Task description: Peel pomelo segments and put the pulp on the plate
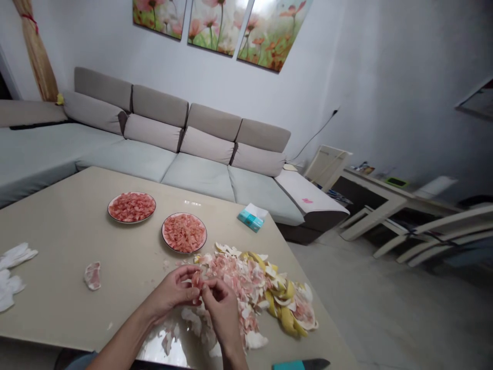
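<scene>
Between my two hands is a small pink-red piece of pomelo flesh (196,280). My left hand (179,288) has its thumb and fingers closed around it. From the other side, the pinched fingers of my right hand (221,300) touch the same piece. Right beside and under the hands spreads a heap of pomelo peel and pink membrane scraps (239,277), with yellow rind strips (287,308) at its right. One plate of pomelo flesh (184,233) stands just beyond the hands, and a second plate of pomelo flesh (131,207) is farther left. An unpeeled pomelo segment (92,276) lies to the left.
A knife with a teal handle (300,364) lies at the table's near edge. A tissue pack (252,218) sits near the far right corner. Crumpled white gloves or tissues (13,272) lie at far left. Behind the table (57,226) runs a long sofa (154,149).
</scene>
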Demonstrator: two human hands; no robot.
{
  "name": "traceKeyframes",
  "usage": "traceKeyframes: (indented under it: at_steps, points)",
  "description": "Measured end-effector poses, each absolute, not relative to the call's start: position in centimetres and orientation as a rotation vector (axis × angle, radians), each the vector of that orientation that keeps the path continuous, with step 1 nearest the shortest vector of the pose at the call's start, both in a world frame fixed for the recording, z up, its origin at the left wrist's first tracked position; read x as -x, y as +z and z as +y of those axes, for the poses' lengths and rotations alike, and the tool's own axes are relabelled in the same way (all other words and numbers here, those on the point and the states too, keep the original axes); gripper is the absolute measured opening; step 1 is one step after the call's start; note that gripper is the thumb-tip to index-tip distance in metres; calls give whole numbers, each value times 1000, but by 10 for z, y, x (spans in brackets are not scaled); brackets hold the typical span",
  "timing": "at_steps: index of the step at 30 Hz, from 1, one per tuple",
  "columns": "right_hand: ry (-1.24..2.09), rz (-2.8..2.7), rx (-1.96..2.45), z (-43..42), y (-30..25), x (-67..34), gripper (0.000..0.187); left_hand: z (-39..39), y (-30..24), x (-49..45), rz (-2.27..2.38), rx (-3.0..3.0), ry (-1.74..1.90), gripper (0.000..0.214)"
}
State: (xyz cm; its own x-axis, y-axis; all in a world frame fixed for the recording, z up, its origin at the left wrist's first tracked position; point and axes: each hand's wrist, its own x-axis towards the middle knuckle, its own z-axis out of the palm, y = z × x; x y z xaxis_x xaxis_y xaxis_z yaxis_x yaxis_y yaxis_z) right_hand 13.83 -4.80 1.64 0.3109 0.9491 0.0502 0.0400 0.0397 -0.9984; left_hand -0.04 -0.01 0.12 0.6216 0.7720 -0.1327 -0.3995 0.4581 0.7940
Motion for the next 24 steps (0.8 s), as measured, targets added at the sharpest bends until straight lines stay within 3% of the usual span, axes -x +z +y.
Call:
traceKeyframes:
  at_steps: [11, 24]
  points:
    - [1106, -772, 1166, -47, 0, -150, 19, 2, 8, 7, 499, -738, 711, 38]
    - [1317, -564, 930, -48, -5, -141, 50, 2, 4, 11, 403, -759, 628, 32]
